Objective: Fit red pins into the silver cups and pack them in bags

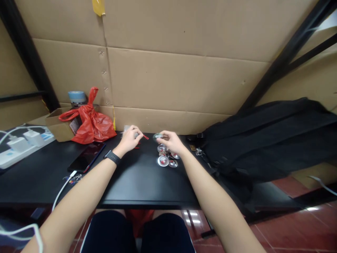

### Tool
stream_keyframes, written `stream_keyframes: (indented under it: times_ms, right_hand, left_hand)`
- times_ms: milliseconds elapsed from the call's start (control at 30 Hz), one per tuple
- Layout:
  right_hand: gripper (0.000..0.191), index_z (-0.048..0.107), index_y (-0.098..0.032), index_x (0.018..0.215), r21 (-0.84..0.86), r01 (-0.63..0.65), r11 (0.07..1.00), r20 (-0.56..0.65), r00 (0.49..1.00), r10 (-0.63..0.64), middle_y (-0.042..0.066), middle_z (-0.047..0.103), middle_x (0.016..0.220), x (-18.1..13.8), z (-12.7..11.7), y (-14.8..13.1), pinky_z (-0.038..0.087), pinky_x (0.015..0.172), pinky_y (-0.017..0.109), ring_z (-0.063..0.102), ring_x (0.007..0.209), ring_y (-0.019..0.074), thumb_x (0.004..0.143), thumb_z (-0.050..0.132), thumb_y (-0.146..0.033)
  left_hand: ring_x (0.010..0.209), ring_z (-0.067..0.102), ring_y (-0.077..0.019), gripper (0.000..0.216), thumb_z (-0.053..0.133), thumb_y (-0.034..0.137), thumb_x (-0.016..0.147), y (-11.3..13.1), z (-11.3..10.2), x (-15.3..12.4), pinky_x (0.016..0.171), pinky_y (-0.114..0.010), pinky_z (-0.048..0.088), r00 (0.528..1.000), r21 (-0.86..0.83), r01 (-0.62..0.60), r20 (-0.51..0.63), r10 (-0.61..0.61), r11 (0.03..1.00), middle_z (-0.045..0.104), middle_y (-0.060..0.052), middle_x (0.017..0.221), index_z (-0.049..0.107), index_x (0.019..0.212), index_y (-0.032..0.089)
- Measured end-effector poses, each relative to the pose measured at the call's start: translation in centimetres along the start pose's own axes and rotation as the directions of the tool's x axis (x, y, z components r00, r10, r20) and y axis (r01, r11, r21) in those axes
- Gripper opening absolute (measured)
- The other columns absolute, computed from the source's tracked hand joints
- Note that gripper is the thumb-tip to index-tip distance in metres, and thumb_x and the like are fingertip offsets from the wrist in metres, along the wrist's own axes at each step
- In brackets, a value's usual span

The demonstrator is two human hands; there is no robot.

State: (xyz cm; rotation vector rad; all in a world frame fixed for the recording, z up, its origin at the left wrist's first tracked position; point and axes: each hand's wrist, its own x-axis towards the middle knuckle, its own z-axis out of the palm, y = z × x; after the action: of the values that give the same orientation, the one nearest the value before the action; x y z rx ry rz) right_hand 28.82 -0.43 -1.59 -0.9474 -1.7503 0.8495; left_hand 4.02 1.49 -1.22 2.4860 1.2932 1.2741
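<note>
My left hand [130, 138] is closed above the black table, its thumb and fingertips pinching a thin red cord [145, 137] that sticks out to the right. Close by, my right hand [170, 140] grips a round, shiny, greenish-clear disc [157, 136] by its edge. Just below that hand lies a pile of several round clear discs with red centres, the nearest disc [163, 161] facing up. A short red strip [136, 148] rests on the table under my left hand. Something clear, like thin plastic [126, 128], shows partly behind the left hand.
A tied red plastic bag [96, 123] stands by an open cardboard box [59, 124] at the left. In front are a dark phone [85, 157] and a white power strip [15, 154]. A black backpack [268, 137] fills the right side. Cardboard [168, 80] walls the back.
</note>
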Motion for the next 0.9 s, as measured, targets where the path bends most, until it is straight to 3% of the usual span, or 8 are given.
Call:
stream_keyframes:
  times_ms: [67,167,267,333,467,700,833,900]
  right_hand:
    - [0.029,0.066,-0.018,0.097,-0.089,-0.023,0.996,-0.118,0.993,0.012,0.008,0.075,0.091,0.2,-1.8,1.1,0.058,0.075,0.035,0.071,0.077,0.0204,0.076,0.073,-0.036]
    - [0.04,0.064,-0.02,0.112,-0.293,-0.154,0.944,-0.287,0.956,0.066,0.006,0.075,0.087,0.5,-4.4,3.5,0.057,0.071,0.035,0.071,0.074,0.0203,0.074,0.072,-0.029]
    - [0.031,0.068,-0.017,0.104,-0.415,-0.322,0.851,-0.43,0.894,0.128,0.008,0.075,0.086,0.5,-6.3,6.1,0.056,0.074,0.034,0.07,0.075,0.0202,0.074,0.072,-0.026]
    - [0.028,0.07,-0.015,0.101,-0.44,-0.406,0.801,-0.462,0.867,0.187,0.009,0.075,0.087,0.4,-7.0,7.4,0.055,0.076,0.031,0.07,0.076,0.0189,0.075,0.07,-0.026]
    - [0.029,0.072,-0.014,0.103,-0.468,-0.466,0.751,-0.446,0.858,0.255,0.009,0.075,0.085,0.2,-7.3,8.5,0.053,0.075,0.029,0.07,0.075,0.0182,0.077,0.07,-0.028]
    - [0.018,0.076,-0.017,0.088,-0.558,-0.447,0.699,-0.376,0.887,0.267,0.009,0.076,0.09,0.1,-7.0,8.1,0.051,0.08,0.03,0.07,0.084,0.0214,0.076,0.072,-0.03]
    - [0.016,0.077,-0.017,0.089,-0.612,-0.399,0.683,-0.344,0.912,0.224,0.011,0.075,0.096,0.1,-6.7,7.2,0.049,0.088,0.033,0.069,0.092,0.0236,0.078,0.07,-0.026]
    - [0.018,0.077,-0.017,0.093,-0.642,-0.313,0.7,-0.289,0.944,0.157,0.011,0.073,0.101,0.1,-6.5,6.4,0.048,0.091,0.033,0.067,0.095,0.0229,0.079,0.069,-0.026]
  left_hand:
    - [0.096,0.061,-0.0216,0.022,0.058,0.036,0.09,-1.6,-0.1,-0.1,0.091,-0.035,0.047,0.998,0.096,0.065,0.008,-0.066,0.993,0.064,-0.006,0.099,0.07,0.084,0.019]
    - [0.095,0.062,-0.0229,0.024,0.057,0.037,0.089,-3.7,0.1,-0.4,0.087,-0.034,0.048,0.99,0.228,0.114,0.049,-0.128,0.967,0.067,-0.007,0.096,0.071,0.083,0.018]
    - [0.088,0.064,-0.0215,0.022,0.056,0.033,0.086,-5.0,0.4,-0.7,0.083,-0.031,0.049,0.981,0.269,0.106,0.126,-0.144,0.957,0.07,-0.008,0.092,0.071,0.081,0.018]
    - [0.084,0.065,-0.0207,0.021,0.056,0.031,0.084,-5.4,0.5,-0.7,0.08,-0.029,0.049,0.975,0.268,0.097,0.166,-0.146,0.958,0.072,-0.008,0.089,0.071,0.078,0.018]
    - [0.08,0.067,-0.0206,0.02,0.055,0.028,0.082,-5.9,0.5,-0.6,0.08,-0.028,0.052,0.965,0.212,0.085,0.227,-0.133,0.974,0.074,-0.007,0.085,0.072,0.081,0.018]
    - [0.114,0.065,-0.0194,0.048,0.039,0.006,0.081,-6.4,1.1,-0.5,0.106,-0.03,0.046,0.935,0.147,-0.01,0.353,-0.043,0.989,0.072,-0.006,0.12,0.071,0.116,0.016]
    - [0.113,0.065,-0.0202,0.051,0.04,0.003,0.077,-5.9,1.2,-0.4,0.105,-0.03,0.047,0.915,0.174,-0.049,0.403,-0.025,0.984,0.072,-0.006,0.119,0.073,0.113,0.017]
    - [0.11,0.067,-0.0193,0.052,0.04,0.002,0.075,-5.6,1.1,-0.4,0.102,-0.029,0.048,0.904,0.178,-0.076,0.427,-0.008,0.981,0.073,-0.005,0.115,0.075,0.11,0.017]
